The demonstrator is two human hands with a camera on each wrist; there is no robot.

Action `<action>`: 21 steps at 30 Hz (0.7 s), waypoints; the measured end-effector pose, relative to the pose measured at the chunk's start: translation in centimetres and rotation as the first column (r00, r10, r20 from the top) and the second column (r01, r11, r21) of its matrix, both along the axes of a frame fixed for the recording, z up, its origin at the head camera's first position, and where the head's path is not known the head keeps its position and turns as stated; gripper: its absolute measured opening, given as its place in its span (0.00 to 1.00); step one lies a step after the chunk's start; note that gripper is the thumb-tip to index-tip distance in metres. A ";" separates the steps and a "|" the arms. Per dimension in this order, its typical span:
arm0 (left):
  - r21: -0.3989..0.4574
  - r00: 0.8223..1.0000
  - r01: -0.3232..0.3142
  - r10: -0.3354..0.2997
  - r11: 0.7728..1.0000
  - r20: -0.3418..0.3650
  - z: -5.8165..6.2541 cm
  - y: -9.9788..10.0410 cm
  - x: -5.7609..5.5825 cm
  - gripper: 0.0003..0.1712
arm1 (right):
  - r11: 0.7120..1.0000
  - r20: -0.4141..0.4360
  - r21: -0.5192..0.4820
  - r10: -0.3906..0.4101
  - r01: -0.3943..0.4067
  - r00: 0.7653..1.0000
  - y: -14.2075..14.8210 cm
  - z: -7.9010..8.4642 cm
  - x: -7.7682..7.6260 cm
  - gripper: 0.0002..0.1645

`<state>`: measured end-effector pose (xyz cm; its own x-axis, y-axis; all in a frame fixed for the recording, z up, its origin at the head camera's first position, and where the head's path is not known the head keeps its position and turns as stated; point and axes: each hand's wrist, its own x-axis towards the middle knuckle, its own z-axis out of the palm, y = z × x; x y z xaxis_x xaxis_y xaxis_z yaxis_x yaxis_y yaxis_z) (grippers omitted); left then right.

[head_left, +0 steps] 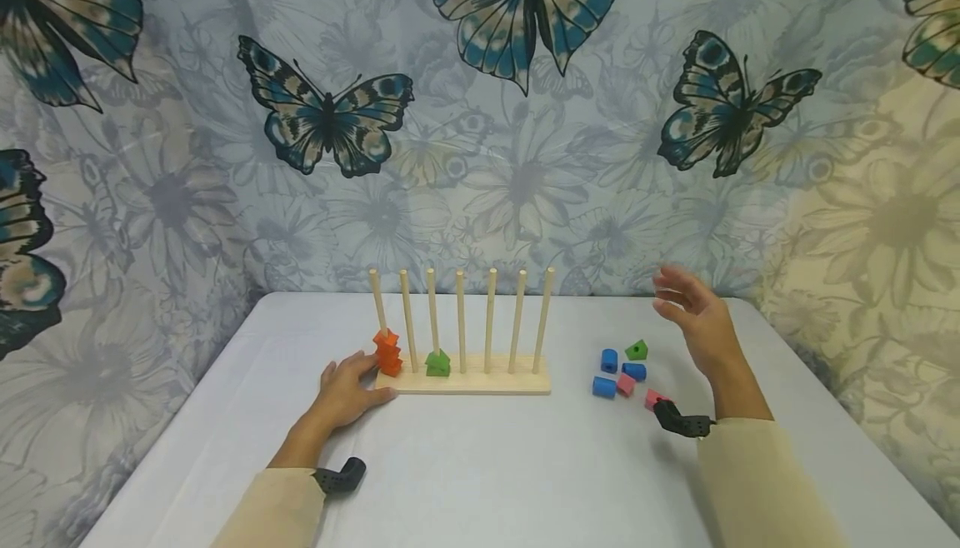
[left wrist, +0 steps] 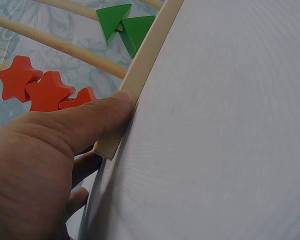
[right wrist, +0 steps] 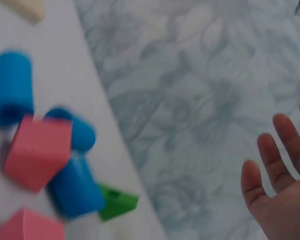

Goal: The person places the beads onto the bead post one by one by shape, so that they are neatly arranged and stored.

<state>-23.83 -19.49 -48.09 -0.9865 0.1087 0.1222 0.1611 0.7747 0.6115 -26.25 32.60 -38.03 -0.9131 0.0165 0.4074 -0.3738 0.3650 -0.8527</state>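
Observation:
My left hand (head_left: 347,396) grips the left end of a wooden peg board (head_left: 483,383), its thumb (left wrist: 107,117) along the front edge and the other fingers round the end. Several upright pegs rise from the board. Three orange star blocks (head_left: 387,355) are stacked on the leftmost peg, beside my fingers. Two green triangle blocks (left wrist: 136,34) sit on the third peg. On the right, my right hand (head_left: 701,327) is raised with nothing in it, fingers spread loosely. Below and left of it lie blue cylinders (head_left: 604,387), pink cubes (head_left: 626,384) and a green triangle block (head_left: 637,351).
A white-covered table (head_left: 480,465) holds everything. Behind it hangs a backdrop (head_left: 517,215) printed with flowers and butterflies, close to the table's far edge. Black wrist cameras are strapped at both sleeves; the right one (head_left: 681,421) overlaps a pink cube in the head view.

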 end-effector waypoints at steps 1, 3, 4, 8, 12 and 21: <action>0.000 1.000 0.000 0.000 1.000 -0.002 0.0 0.0 0.0 0.42 | 1.000 0.031 0.010 0.004 -0.005 0.999 0.5 -0.5 -0.3 0.34; -0.001 1.000 0.001 -0.001 1.000 -0.004 0.1 0.1 0.1 0.42 | 0.999 0.088 0.029 0.015 -0.018 0.996 1.3 -1.5 -0.9 0.36; -0.002 1.000 0.000 0.000 1.000 -0.004 0.1 0.1 0.1 0.41 | 0.999 0.117 0.035 0.020 -0.024 0.993 1.7 -1.9 -1.1 0.37; -0.004 1.000 -0.003 0.003 1.000 0.000 0.2 0.2 0.2 0.41 | 0.997 0.201 0.064 0.028 -0.041 0.979 2.9 -3.4 -1.7 0.40; -0.002 1.000 -0.001 0.001 1.000 -0.005 0.3 0.2 0.2 0.41 | 0.995 0.263 0.074 0.051 -0.073 0.963 3.5 -4.2 -1.9 0.41; 0.006 1.000 -0.002 0.002 1.000 -0.009 0.1 0.2 0.1 0.41 | 0.981 0.355 0.100 0.121 -0.167 0.927 3.8 -5.2 -2.2 0.40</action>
<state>-23.69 -19.32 -47.98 -0.9856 0.1060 0.1318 0.1651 0.7715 0.6144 -28.48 36.36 -43.22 -0.9861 -0.1567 0.0558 -0.1206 0.4426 -0.8886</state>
